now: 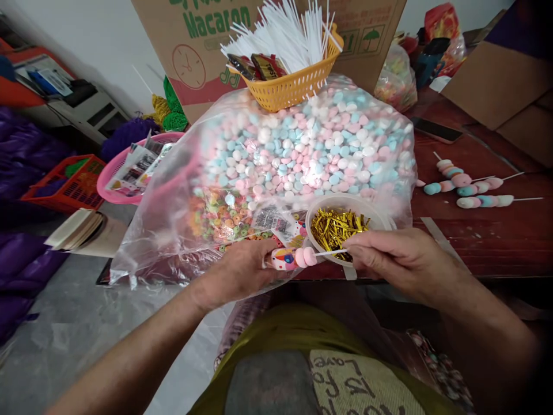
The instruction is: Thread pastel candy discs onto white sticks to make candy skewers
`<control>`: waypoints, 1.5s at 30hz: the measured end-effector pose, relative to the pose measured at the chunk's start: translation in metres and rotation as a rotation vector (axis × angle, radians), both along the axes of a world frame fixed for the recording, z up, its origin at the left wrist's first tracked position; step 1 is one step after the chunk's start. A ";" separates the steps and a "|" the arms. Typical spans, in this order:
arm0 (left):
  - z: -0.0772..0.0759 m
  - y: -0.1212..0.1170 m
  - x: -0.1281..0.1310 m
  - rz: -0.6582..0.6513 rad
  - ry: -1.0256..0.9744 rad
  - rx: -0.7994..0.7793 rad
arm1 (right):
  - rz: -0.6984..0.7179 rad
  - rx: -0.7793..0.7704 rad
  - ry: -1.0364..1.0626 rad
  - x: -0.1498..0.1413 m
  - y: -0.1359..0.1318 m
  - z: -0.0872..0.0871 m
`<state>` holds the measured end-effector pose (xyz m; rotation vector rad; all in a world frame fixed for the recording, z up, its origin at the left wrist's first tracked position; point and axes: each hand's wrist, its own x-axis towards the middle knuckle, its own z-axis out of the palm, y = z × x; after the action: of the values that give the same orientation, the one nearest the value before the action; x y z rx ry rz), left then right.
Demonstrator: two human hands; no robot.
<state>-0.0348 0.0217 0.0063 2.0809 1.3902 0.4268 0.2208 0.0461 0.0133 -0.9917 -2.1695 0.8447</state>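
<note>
A marshmallow skewer point(306, 257) with pink pieces lies level between my hands, its far end inside a small printed wrapper point(284, 259). My left hand point(242, 268) is closed around that wrapper. My right hand point(397, 262) pinches the skewer's white stick point(330, 252) between thumb and fingers. Just behind the right hand stands a clear plastic bowl point(380, 214) with gold twist ties point(339, 227). More printed wrappers point(280, 222) lie behind the left hand, beside the bowl.
A large clear bag of pastel marshmallows point(311, 144) covers the table's middle. On it sits a yellow basket point(287, 92) of white sticks point(294, 40). Several finished skewers point(484, 200) and a phone point(437, 129) lie right. A pink basket point(113, 193) holds packets at left.
</note>
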 end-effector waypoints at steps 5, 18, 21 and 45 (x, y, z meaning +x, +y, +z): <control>-0.006 -0.005 -0.005 0.037 0.400 0.692 | -0.018 0.266 -0.227 0.007 -0.001 0.008; 0.012 0.002 0.015 -0.060 -0.089 -0.237 | 0.125 0.326 -0.179 -0.004 0.014 0.022; 0.007 0.005 0.022 -0.123 -0.246 -0.384 | 0.198 0.250 -0.187 -0.019 0.012 0.011; -0.007 -0.039 0.028 0.188 -0.696 -0.698 | 0.101 -0.092 -0.060 -0.036 -0.009 -0.013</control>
<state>-0.0067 -0.0172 -0.0004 1.0911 1.0853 0.5689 0.1850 0.0374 0.0002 -0.9697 -2.2648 0.9817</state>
